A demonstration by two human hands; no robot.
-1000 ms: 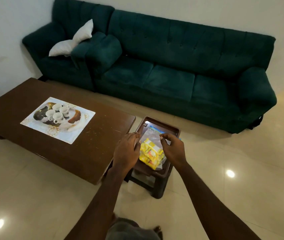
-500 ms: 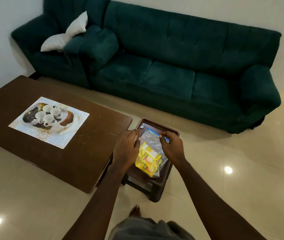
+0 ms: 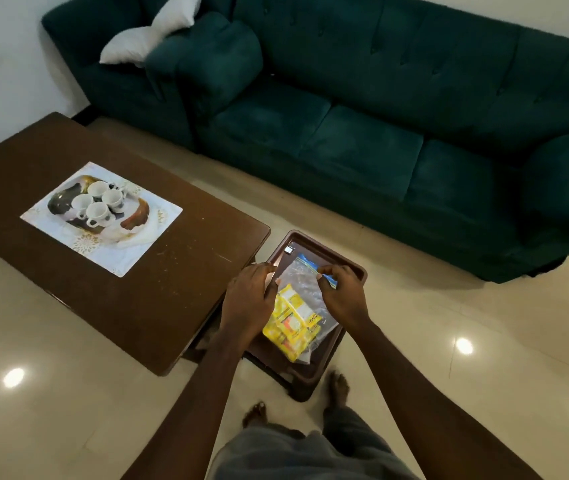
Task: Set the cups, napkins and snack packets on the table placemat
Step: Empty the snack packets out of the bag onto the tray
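Observation:
A clear zip bag (image 3: pixel 302 284) with yellow snack packets (image 3: pixel 291 322) inside lies on a small brown stool (image 3: pixel 310 372) beside the coffee table. My left hand (image 3: pixel 248 299) pinches the bag's left top corner. My right hand (image 3: pixel 341 296) pinches the blue zip strip at its right top corner. Several white cups (image 3: pixel 97 202) stand together on the printed placemat (image 3: pixel 127 247) on the dark wooden coffee table (image 3: pixel 158 306), far left of my hands. No napkins are visible apart from the placemat's print.
A dark green sofa (image 3: pixel 362 133) with a white cushion (image 3: pixel 151 36) runs along the far wall. Glossy beige floor tiles (image 3: pixel 51 410) surround the table. My bare feet (image 3: pixel 338 386) stand just in front of the stool.
Both hands stay on the top of the bag, with the fingers shifting slightly along its zip edge. The view has drifted a little; the cups and placemat have not moved.

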